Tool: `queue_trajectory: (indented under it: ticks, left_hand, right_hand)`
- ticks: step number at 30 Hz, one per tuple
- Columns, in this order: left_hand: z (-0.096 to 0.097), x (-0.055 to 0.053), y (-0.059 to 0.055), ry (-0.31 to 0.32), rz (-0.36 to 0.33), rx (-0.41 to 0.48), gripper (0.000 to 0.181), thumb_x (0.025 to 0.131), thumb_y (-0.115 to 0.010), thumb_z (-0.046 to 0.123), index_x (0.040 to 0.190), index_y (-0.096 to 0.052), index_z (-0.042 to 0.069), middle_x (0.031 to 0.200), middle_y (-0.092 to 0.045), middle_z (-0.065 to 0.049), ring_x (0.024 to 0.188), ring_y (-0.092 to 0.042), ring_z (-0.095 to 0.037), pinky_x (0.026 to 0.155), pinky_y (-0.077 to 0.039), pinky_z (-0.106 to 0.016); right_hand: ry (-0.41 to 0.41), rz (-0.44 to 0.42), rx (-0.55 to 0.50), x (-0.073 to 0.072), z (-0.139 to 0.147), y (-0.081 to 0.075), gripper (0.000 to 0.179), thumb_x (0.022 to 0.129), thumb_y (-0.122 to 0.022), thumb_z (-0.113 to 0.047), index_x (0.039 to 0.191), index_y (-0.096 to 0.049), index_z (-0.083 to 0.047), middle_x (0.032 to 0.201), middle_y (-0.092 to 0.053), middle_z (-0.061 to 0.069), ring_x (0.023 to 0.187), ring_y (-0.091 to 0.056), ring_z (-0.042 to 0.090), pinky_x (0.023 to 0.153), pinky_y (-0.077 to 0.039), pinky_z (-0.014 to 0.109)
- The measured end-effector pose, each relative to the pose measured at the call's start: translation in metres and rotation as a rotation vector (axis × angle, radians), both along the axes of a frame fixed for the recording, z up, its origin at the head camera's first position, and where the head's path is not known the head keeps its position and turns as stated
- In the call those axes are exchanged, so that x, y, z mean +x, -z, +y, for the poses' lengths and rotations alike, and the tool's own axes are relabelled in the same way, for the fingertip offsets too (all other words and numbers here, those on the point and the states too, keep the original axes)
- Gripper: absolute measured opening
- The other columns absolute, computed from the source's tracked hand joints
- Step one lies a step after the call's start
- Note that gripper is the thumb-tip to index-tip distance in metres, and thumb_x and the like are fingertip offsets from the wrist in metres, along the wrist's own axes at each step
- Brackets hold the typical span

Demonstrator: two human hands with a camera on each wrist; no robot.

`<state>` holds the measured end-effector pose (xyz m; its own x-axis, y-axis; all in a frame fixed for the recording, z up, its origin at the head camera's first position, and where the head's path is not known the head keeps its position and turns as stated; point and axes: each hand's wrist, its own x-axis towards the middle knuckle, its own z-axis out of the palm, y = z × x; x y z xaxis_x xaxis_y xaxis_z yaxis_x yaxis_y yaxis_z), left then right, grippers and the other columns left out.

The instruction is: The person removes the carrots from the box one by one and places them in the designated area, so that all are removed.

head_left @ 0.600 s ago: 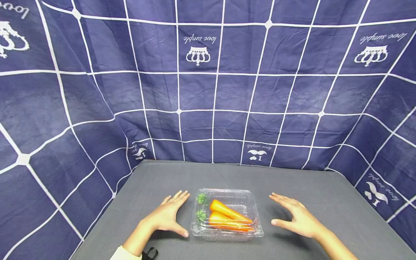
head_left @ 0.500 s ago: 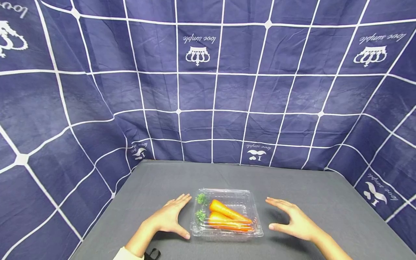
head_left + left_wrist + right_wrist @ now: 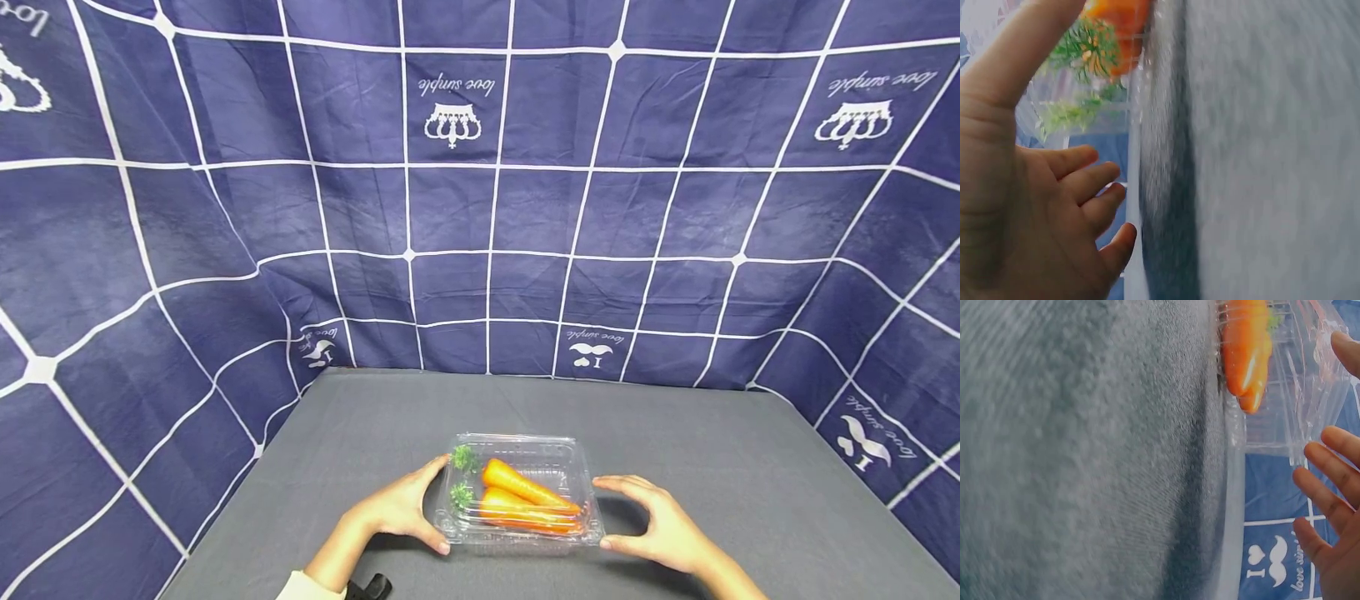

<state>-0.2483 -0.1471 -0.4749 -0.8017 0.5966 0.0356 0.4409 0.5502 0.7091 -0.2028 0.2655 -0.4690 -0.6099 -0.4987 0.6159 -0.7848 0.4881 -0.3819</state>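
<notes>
A clear plastic clamshell box [image 3: 558,460] stands on the grey table, its lid down. Through the plastic I see two orange carrots [image 3: 528,486] lying aslant, their frilly green tops [image 3: 462,458] at the left end. My left hand [image 3: 399,510] is at the box's left side, thumb and fingers spread wide with the tips right at the edge. On the opposite side my right hand [image 3: 662,527] mirrors it, fingertips close to the right rim. Both wrist views show relaxed, parted fingers with nothing held between them.
A dark blue cloth [image 3: 450,208] with white grid lines hangs behind the grey table [image 3: 420,400] and along both sides. A black strap [image 3: 371,587] shows near the left wrist, below a pale sleeve [image 3: 307,587].
Both hands have moved inward, from a gap on either side to the box's left and right edges. The box and carrots stay in place; the head view has shifted slightly.
</notes>
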Motion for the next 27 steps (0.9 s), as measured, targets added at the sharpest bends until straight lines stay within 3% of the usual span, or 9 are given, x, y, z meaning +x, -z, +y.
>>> queue_trajectory:
  ticks: [6, 13, 20, 27]
  left_hand:
    - [0.008, 0.003, 0.005, 0.01, -0.062, 0.056, 0.134, 0.055, -0.096, 0.033, 0.152, -0.012, -0.004, 0.151, -0.029, -0.029, 0.138, -0.029, -0.04, 0.11, -0.024, -0.058]
    - [0.016, 0.004, 0.009, -0.016, -0.032, 0.06, 0.137, 0.054, -0.097, 0.031, 0.151, -0.008, -0.006, 0.148, -0.03, -0.033, 0.135, -0.033, -0.042, 0.109, -0.026, -0.059]
    - [0.02, 0.001, 0.019, 0.0, 0.054, 0.085, 0.135, 0.054, -0.097, 0.035, 0.151, -0.01, -0.002, 0.144, -0.038, -0.028, 0.131, -0.039, -0.039, 0.107, -0.031, -0.056]
    - [0.019, 0.001, 0.02, 0.001, 0.022, 0.108, 0.134, 0.056, -0.096, 0.037, 0.152, -0.009, 0.001, 0.146, -0.035, -0.027, 0.134, -0.035, -0.04, 0.107, -0.029, -0.06]
  right_hand:
    - [-0.004, -0.05, -0.002, 0.003, -0.003, -0.002, 0.066, 0.067, -0.09, -0.03, 0.125, -0.065, -0.011, 0.122, -0.065, 0.001, 0.112, -0.058, 0.013, 0.097, -0.037, 0.015]
    - [-0.029, -0.033, -0.001, 0.003, -0.004, -0.002, 0.064, 0.069, -0.09, -0.025, 0.125, -0.064, -0.008, 0.121, -0.066, 0.004, 0.111, -0.059, 0.014, 0.097, -0.038, 0.016]
    - [-0.034, -0.04, -0.004, 0.001, -0.003, -0.001, 0.063, 0.069, -0.09, -0.025, 0.125, -0.065, -0.009, 0.121, -0.066, 0.004, 0.111, -0.059, 0.015, 0.097, -0.037, 0.016]
    - [-0.041, -0.048, 0.002, -0.003, -0.001, -0.005, 0.06, 0.069, -0.09, -0.025, 0.122, -0.067, -0.009, 0.12, -0.067, 0.003, 0.11, -0.059, 0.014, 0.096, -0.039, 0.017]
